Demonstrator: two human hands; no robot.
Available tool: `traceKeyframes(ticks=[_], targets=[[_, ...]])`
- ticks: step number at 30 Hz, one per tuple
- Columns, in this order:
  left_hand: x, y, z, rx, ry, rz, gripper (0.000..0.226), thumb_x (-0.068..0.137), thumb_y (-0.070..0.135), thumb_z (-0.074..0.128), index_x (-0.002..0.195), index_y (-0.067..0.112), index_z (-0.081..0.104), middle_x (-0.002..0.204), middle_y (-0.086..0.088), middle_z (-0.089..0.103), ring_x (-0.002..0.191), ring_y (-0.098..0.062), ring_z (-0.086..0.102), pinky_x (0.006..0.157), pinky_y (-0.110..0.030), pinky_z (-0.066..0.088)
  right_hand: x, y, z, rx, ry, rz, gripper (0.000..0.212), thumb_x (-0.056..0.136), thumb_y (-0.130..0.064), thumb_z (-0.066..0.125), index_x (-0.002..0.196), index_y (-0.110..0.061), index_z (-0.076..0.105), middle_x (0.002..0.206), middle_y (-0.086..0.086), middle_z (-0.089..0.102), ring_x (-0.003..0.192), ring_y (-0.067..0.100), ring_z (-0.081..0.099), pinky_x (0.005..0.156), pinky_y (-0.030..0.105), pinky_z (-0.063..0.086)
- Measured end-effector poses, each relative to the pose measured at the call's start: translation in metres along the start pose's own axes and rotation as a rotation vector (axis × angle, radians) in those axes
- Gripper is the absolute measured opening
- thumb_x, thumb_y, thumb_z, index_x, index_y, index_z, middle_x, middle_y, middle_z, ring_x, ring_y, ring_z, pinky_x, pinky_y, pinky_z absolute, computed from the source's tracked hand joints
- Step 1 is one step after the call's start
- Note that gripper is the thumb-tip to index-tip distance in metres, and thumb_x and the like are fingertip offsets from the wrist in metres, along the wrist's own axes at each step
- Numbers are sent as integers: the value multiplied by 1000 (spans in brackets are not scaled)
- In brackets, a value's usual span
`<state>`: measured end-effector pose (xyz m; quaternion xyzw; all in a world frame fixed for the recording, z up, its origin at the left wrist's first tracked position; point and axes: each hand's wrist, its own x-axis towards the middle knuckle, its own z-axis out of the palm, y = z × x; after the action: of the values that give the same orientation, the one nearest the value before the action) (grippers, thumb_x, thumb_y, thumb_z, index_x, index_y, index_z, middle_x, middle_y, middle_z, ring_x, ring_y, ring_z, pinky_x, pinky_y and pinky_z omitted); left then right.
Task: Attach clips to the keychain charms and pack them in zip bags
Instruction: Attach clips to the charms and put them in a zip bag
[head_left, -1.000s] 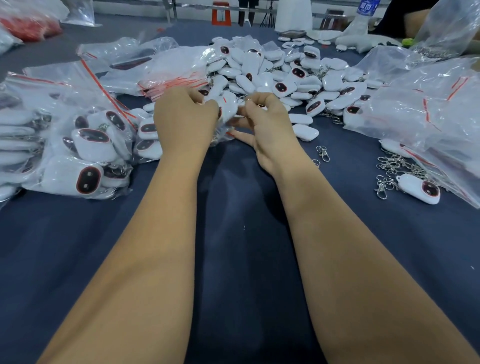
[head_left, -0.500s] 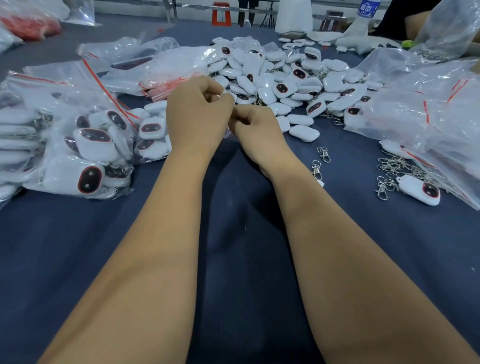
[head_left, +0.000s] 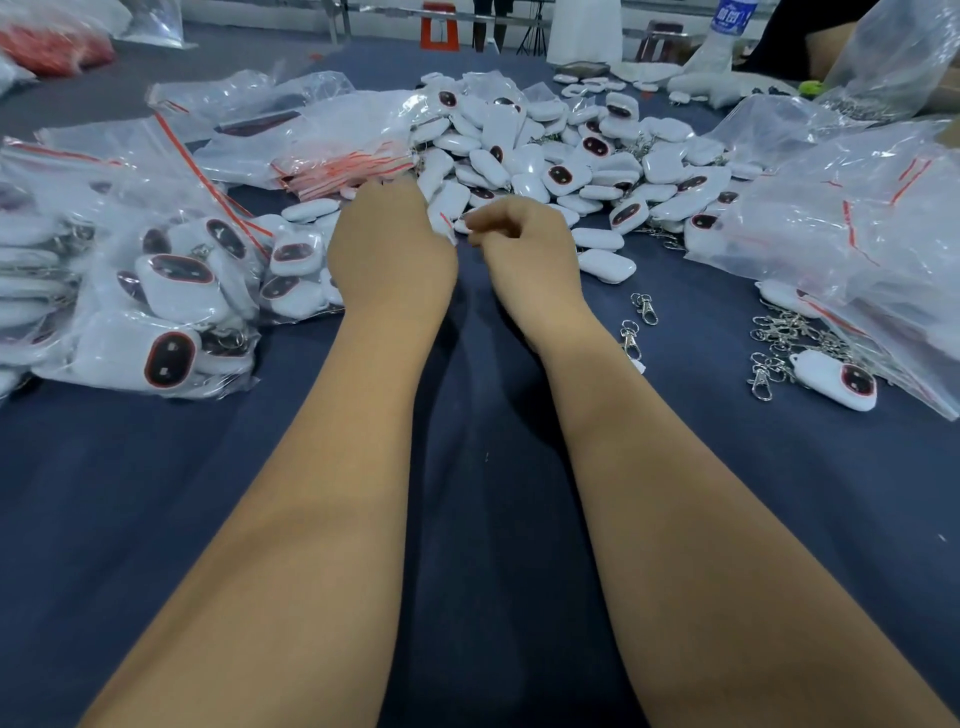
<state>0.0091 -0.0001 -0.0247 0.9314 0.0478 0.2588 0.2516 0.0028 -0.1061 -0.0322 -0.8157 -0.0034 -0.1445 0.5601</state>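
Pinching a small clear zip bag (head_left: 448, 221) between them, the left hand (head_left: 389, 249) and right hand (head_left: 524, 244) work mid-bench; packed clear bags of white oval charms (head_left: 156, 291) lie left, while the loose charm heap (head_left: 561, 161) and silver metal clips (head_left: 636, 322) await.

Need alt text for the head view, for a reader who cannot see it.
Two bare hands, left hand and right hand, meet over a small zip bag on a dark blue table, between bagged charms, a loose charm pile and metal clips.
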Motion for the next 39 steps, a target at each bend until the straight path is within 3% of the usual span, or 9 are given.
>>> traceKeyframes(ticks=[4,8,13,19,22,26,30,34,39], targets=[[-3,-2,5,108,-79,16,41,88,15,61,127,6,51,132,-18,49,123,-36,43,86,-39,37,4,6,-2,-367,123,-72,38,84,-2,44,106,-18,70,110,2,65,107,26,54,91,39,46],[-5,-3,9,157,-88,67,34,84,11,57,118,11,60,121,-16,57,120,-36,41,87,-38,34,7,10,-9,-717,199,-150,41,88,-13,48,126,-22,58,140,3,48,128,26,37,105,36,27],[-2,-4,11,163,-86,56,24,88,13,54,107,15,68,104,-15,67,115,-35,45,85,-36,32,10,18,-24,-934,243,163,55,93,-32,43,144,-14,36,160,20,12,146,38,11,116,58,8],[-3,1,8,-45,38,175,24,87,14,49,104,13,67,102,-7,65,112,-31,48,76,-33,34,12,22,-25,-891,-47,248,63,94,-42,34,153,-24,23,162,21,3,147,39,8,114,65,0],[-10,12,2,-454,28,335,20,83,10,50,92,16,67,91,1,60,90,-18,56,74,-30,45,12,22,-23,-855,-28,167,53,93,-42,39,143,-22,41,158,17,19,141,35,20,114,52,13],[-13,22,6,-875,-242,95,24,84,6,52,84,25,66,87,3,65,85,-21,64,83,-38,57,13,25,-22,-863,45,68,42,93,-40,48,131,-24,53,139,10,42,129,32,35,102,43,26],[-4,18,13,-868,-340,-137,17,91,13,52,92,26,61,83,11,59,72,-4,54,59,-8,45,17,23,-22,-751,81,24,41,87,-33,57,128,-26,59,131,6,47,123,27,44,93,38,31],[0,11,16,-797,-303,-221,25,90,8,43,97,24,61,81,10,57,67,-7,50,54,-17,42,17,22,-25,-512,102,55,49,82,-12,64,130,-19,56,130,6,50,113,27,54,102,33,39],[-1,8,17,-792,-329,-198,36,88,-3,43,107,23,61,102,4,60,80,-9,55,65,-18,47,10,17,-25,-330,106,8,48,72,3,58,101,-34,60,82,-12,58,90,17,60,98,41,45]])
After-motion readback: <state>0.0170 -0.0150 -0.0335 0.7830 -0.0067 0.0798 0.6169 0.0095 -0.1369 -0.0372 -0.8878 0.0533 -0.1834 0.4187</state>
